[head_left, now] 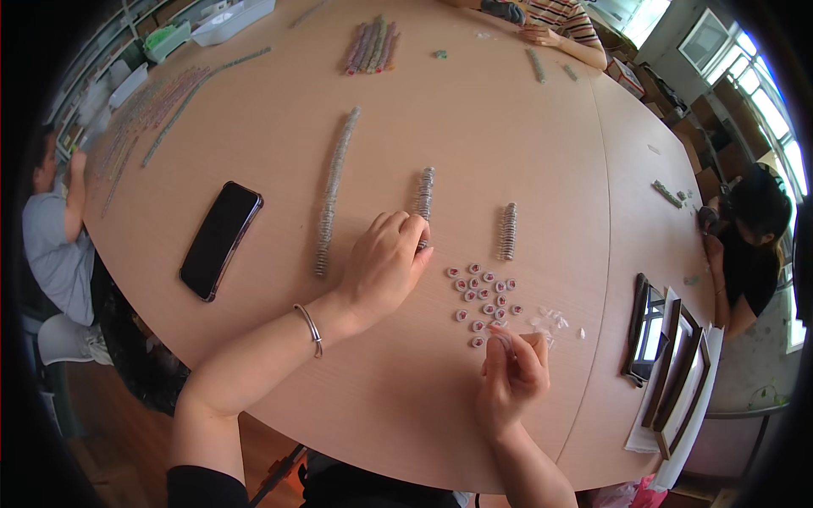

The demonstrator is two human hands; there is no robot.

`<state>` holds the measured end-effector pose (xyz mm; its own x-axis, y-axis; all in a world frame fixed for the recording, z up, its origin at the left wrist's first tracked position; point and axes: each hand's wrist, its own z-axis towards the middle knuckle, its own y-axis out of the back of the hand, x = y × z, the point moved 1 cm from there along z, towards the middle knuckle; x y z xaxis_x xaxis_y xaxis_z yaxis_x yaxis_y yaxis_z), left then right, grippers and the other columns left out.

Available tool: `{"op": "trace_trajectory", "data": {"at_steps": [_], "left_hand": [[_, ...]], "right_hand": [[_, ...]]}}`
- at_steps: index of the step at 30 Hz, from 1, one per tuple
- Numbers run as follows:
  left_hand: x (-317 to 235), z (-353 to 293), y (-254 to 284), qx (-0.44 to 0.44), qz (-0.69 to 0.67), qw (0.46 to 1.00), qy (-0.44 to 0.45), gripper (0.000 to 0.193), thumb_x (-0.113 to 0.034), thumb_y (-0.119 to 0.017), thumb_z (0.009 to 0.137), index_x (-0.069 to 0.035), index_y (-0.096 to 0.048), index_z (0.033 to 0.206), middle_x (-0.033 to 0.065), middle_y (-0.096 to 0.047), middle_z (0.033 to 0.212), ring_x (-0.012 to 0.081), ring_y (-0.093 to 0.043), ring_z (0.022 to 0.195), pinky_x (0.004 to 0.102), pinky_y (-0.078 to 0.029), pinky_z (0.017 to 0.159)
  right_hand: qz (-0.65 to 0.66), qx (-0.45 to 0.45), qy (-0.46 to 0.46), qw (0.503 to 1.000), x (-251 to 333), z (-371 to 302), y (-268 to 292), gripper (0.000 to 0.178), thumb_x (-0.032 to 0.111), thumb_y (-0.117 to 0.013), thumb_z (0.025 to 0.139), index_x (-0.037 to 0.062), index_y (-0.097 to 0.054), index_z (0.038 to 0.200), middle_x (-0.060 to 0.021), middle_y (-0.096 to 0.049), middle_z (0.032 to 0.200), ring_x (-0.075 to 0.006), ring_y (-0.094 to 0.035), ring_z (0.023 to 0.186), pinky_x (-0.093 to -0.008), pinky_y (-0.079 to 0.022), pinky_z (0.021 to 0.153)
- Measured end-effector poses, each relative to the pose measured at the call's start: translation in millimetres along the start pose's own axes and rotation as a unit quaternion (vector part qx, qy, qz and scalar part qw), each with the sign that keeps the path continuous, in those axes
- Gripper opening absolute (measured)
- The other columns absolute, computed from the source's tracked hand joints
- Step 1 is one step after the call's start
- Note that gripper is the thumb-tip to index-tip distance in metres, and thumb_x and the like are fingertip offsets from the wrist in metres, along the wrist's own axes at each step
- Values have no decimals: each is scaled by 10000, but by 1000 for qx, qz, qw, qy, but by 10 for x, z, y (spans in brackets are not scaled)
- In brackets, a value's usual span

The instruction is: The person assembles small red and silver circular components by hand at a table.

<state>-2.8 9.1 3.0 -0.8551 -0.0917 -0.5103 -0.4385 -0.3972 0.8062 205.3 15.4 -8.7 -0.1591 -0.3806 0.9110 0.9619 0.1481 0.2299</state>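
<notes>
Several small red-centred discs (483, 295) lie loose on the surface (542, 127) just beyond the pinched right hand (512, 383), its contents too hidden to tell, while the left hand (381, 264) grips a short grey row (426, 188).

Strong daylight pours in through the windows (772, 97) over on the right, where brown boxes (735, 106) pile up beside a greyish wall (749, 368). Shelving (89, 46) fills the far left, and reddish-brown floor (135, 432) shows below the large, pale wooden table (525, 127).
</notes>
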Motion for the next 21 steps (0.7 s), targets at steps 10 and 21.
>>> {"op": "trace_trajectory", "data": {"at_steps": [10,21], "left_hand": [[-59,-153,105,-24,-82,996,-31,172,-34,-668,817,9,-616,975,93,-583,840,202,-612,697,314,-506,609],[-442,-660,121,135,-78,980,-121,312,-48,-721,741,2,-574,1011,114,-591,876,276,-607,773,363,-507,687]], "right_hand": [[30,-40,-34,998,21,45,28,139,-60,-647,810,-11,-699,930,0,-444,721,-48,-385,570,-184,-294,488],[-10,-15,-38,999,7,36,50,152,-63,-651,794,-5,-701,926,-5,-452,713,-64,-386,583,-196,-294,505]]}}
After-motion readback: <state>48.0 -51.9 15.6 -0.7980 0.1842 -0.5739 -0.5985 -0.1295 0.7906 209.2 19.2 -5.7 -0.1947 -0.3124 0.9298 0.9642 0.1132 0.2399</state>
